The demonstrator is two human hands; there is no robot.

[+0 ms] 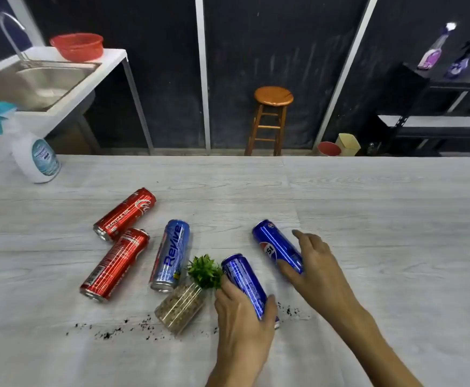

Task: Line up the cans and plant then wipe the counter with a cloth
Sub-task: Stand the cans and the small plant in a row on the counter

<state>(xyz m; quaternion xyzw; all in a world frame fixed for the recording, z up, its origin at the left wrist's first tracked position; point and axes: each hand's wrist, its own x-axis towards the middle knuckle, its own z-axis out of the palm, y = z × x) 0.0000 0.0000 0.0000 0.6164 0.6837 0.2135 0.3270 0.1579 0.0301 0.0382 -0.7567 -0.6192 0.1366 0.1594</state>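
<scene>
Left hand (242, 317) grips one blue can (245, 283) lying beside the toppled plant jar (182, 308); right hand (312, 263) wraps the Pepsi can (275, 244). Revive can (170, 255) and two red cans (116, 263) lie leftward on the counter (368, 219); dirt specks (110, 332) scatter nearby.
</scene>
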